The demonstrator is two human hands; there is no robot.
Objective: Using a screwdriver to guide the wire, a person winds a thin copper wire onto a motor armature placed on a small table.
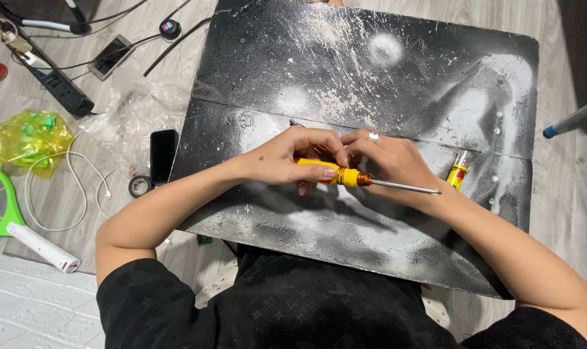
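Head view: left hand (287, 158) closing grip around yellow handle of screwdriver (345, 176), thumb lying along it. Right hand (387, 161) pinching near copper wire coil (361, 179) at handle's end; fingertip hold partly hidden. Screwdriver lying horizontal just above black paint-flecked surface (371, 84), steel shaft pointing right. Judging tool light, stiff; handle best hold. Coil wire thin, easily kinked. Small yellow tube (457, 174) resting nearby.

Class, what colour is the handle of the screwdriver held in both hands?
Yellow, wound with copper-coloured wire; the screwdriver shows best in the head view.
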